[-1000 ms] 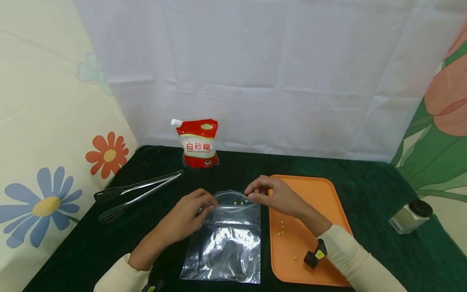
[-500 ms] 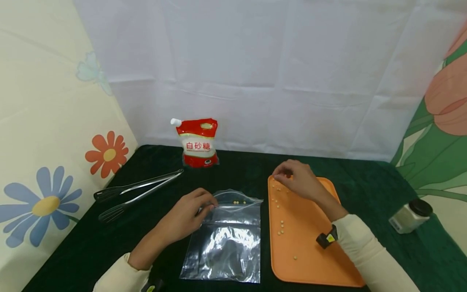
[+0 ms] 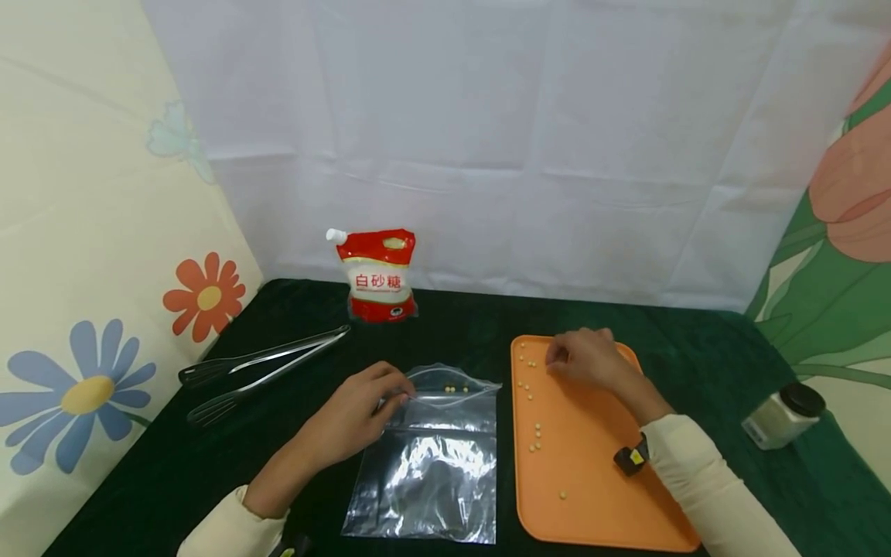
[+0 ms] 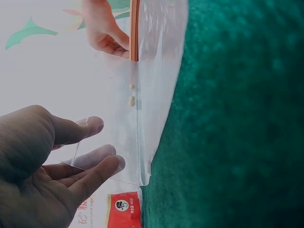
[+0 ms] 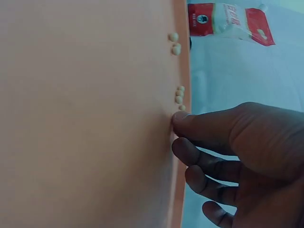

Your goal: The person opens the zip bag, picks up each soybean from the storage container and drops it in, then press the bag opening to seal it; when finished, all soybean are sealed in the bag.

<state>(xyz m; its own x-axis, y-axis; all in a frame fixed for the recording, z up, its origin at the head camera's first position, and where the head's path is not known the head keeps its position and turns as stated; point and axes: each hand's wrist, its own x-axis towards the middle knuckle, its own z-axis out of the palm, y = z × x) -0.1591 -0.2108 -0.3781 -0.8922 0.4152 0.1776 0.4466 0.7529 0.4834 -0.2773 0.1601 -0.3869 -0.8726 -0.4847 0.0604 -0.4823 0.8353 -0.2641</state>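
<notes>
Left hand (image 3: 362, 401) is pinching the mouth of a clear zip bag (image 3: 431, 483) between thumb and fingers. Right hand (image 3: 590, 361) is over the orange tray (image 3: 605, 487), thumb and fingers bent close together; can't tell if anything's between them. Little pale balls (image 3: 532, 448) sit mostly along the tray's left side, with a few more in the bag's mouth. Further out: red-and-white pouch (image 3: 379, 282) behind, tongs (image 3: 281, 353) off left, black-lidded jar (image 3: 783, 415) way right.
</notes>
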